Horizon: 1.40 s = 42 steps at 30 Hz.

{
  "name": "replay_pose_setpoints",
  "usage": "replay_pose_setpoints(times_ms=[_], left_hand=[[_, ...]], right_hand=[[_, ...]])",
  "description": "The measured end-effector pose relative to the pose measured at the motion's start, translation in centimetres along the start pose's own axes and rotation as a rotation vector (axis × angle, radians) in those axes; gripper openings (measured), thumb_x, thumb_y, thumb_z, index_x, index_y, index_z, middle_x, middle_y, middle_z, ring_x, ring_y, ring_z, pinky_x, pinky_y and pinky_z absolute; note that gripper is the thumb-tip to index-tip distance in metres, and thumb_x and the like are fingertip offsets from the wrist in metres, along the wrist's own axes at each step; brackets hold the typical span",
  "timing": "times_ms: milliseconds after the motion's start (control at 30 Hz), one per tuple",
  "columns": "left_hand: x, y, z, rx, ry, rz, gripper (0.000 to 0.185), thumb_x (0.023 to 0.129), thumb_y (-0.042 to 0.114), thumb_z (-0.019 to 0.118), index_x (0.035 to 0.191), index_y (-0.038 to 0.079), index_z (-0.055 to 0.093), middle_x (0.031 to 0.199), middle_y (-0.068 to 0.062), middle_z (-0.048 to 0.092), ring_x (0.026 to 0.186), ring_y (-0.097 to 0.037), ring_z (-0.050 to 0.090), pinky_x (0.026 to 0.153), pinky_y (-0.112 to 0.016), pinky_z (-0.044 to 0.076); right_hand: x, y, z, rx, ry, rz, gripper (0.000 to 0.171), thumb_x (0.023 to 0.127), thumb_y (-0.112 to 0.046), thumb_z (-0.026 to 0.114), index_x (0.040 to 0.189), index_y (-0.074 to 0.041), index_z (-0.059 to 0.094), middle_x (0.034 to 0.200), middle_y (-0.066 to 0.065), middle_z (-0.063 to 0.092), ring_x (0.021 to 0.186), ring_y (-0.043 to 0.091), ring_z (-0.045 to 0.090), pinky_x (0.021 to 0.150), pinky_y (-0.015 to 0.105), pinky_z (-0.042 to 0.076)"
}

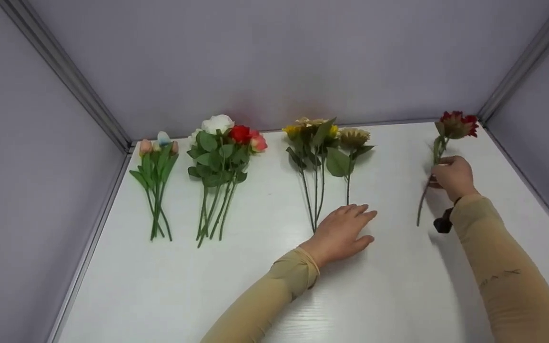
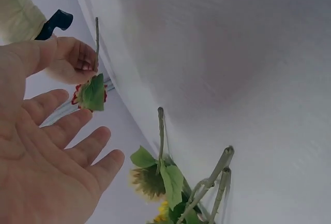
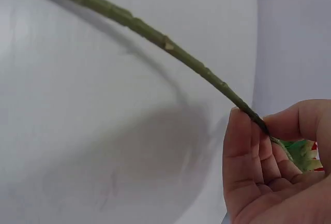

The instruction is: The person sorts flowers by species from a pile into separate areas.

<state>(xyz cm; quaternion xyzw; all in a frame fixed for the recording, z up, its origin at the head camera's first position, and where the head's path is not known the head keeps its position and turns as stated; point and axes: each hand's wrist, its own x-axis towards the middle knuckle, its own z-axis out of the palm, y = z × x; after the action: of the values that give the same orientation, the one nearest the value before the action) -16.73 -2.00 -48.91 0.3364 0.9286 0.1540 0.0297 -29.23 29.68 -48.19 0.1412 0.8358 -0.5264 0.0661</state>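
At the right of the table my right hand (image 1: 454,176) pinches the stem of a dark red flower (image 1: 456,125), its bloom pointing toward the back wall. In the right wrist view, thumb and fingers meet on the green stem (image 3: 155,36), whose lower end casts a shadow on the white surface. My left hand (image 1: 343,233) is spread over the table, palm down and holding nothing. Just beyond its fingers lies a beige flower (image 1: 354,137) with broad leaves; beside that are yellow and cream flowers (image 1: 310,128), their stem ends partly behind the left hand.
Farther left lies a bunch of white, red and pink flowers (image 1: 219,152). Peach and white tulips (image 1: 159,162) lie at the far left of the white table (image 1: 255,286). Grey panels (image 1: 293,57) wall in the back and both sides.
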Motion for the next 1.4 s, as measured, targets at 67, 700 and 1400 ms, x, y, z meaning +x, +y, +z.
replay_pose_setpoints(times_ms=[67,700,1400], left_hand=[[-0.3,-0.8,-0.6,-0.142,0.032,-0.051,0.054,0.106,0.038,0.056,0.155,0.018,0.047,0.156,-0.001,0.046,0.144,-0.017,0.041,0.118,-0.029,0.032],[-4.8,-7.0,-1.7,-1.203,0.276,-0.393,0.029,0.098,0.019,0.071,0.121,0.002,0.07,0.105,-0.006,0.071,0.094,-0.019,0.071,0.083,-0.037,0.06],[-6.5,-7.3,-1.9,-1.267,0.32,-0.462,0.022,0.1,0.009,0.067,0.118,-0.005,0.066,0.101,-0.017,0.074,0.092,-0.03,0.073,0.074,-0.036,0.062]], right_hand=[[-0.4,-1.6,1.7,0.102,-0.045,-0.062,0.062,0.102,-0.015,0.05,0.153,0.01,0.026,0.123,0.019,0.05,0.083,0.01,0.067,0.082,0.031,0.06],[-9.7,-10.6,18.7,0.313,-0.306,-0.394,0.041,0.097,-0.002,0.064,0.135,0.001,0.048,0.107,0.017,0.058,0.087,0.029,0.066,0.079,0.041,0.061],[-10.9,-10.5,20.3,0.457,-0.352,-0.356,0.051,0.097,-0.017,0.071,0.141,-0.004,0.048,0.112,0.019,0.061,0.098,0.031,0.065,0.086,0.042,0.059]])
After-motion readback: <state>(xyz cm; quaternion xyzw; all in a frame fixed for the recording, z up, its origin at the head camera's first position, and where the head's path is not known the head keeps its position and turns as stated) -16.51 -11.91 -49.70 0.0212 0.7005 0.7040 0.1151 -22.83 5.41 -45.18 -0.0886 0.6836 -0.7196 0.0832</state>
